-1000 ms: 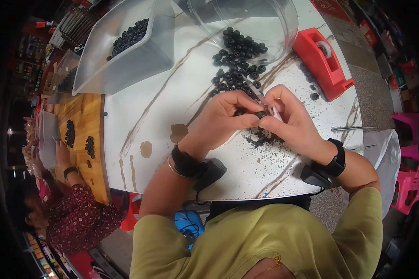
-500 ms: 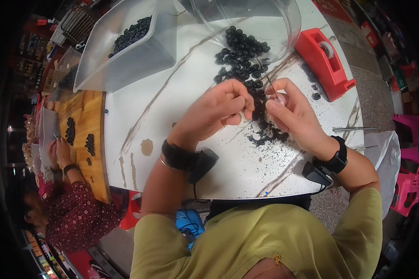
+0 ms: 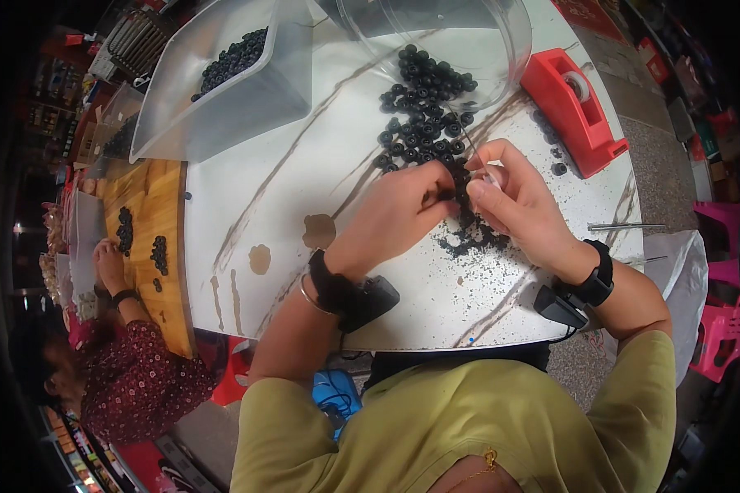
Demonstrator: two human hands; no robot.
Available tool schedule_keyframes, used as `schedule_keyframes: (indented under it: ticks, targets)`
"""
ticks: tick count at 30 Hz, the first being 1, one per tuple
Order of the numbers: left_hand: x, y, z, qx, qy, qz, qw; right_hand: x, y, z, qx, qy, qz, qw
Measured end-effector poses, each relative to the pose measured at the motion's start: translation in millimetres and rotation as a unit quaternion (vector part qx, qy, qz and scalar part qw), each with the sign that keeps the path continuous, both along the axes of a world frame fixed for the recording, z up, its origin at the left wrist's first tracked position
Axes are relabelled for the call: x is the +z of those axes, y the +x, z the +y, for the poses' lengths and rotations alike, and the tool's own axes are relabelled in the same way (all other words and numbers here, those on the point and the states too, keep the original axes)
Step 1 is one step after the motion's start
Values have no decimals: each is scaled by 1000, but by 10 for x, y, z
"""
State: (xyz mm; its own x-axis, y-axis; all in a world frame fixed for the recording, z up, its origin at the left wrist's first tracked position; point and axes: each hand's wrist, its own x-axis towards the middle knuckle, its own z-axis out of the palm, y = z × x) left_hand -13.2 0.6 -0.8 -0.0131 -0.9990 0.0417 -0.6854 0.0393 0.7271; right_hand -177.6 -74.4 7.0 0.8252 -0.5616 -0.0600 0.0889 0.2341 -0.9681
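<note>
My left hand (image 3: 395,209) is closed, its fingertips pinched beside a heap of small round black pieces (image 3: 423,127) with ring-like ends. Dark stuff shows by those fingertips, but I cannot make out whether it is held. In my right hand (image 3: 518,201), between thumb and fingers, is a thin dark rod-like tool (image 3: 472,141) that points up and away over the pieces. Something pale shows at the tool's lower end, mostly hidden by the fingers. Black crumbs (image 3: 477,240) lie scattered on the white table (image 3: 263,189) below my hands.
A clear tub (image 3: 292,74) with dark pieces stands far left; a transparent round container (image 3: 510,49) lies behind the heap. A red tape dispenser (image 3: 580,123) and a metal rod (image 3: 625,228) are at the right. At a wooden board (image 3: 164,214) on the left, another person (image 3: 148,370) works.
My left hand has come lower and its fingers have closed in toward the right hand. The right hand has barely moved. The other person's hand shifted slightly.
</note>
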Motion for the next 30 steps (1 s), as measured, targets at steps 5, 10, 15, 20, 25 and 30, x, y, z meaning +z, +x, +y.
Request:
schedule_keyframes:
  ticks: [5,10,15,20,25,30]
  targets:
    - [96,103,-4,-6,147,623,768,50,-1,6,-7,-8,15,1000]
    - [23,56,-13,21,80,684,725,47,-1,-1,-8,37,21,999]
    - [-12,17,-21,22,79,695,714,46,7,22,-8,-74,17,997]
    - [-116,-2,-23,-7,64,717,694,25,-3,72,-12,-133,5,991]
    - [-75,-75,0,12,38,711,702,17,-36,45,-5,-162,25,986]
    - [-113,-89,-10,-9,25,721,692,-74,0,72,-62,-208,-2,976]
